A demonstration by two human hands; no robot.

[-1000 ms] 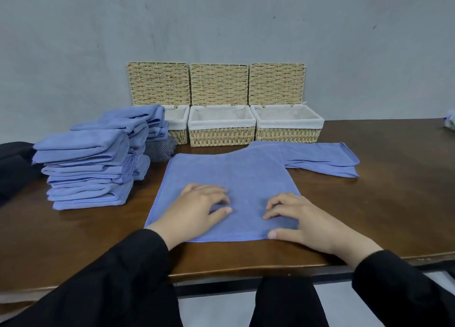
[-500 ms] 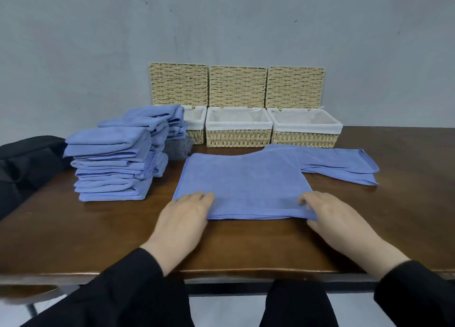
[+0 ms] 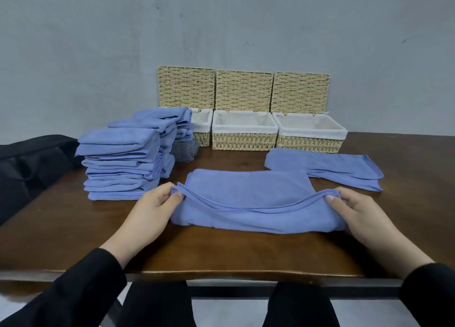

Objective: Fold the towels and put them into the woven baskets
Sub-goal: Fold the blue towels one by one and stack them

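Towel [image 3: 248,198] lies near table [image 3: 73,228] front edge, centre. Left hand [image 3: 154,211] and right hand [image 3: 354,213] each pinch a lifted near corner; baskets [image 3: 243,132] along back edge.

A plain grey wall [image 3: 221,26] fills the back of the view, its paint scuffed with a few small dark marks. In front stands a dark brown wooden table [image 3: 61,228], its polished top catching soft, even light. Below the near edge runs a dark crossbar [image 3: 229,291], and beneath that a pale floor [image 3: 226,313] shows.
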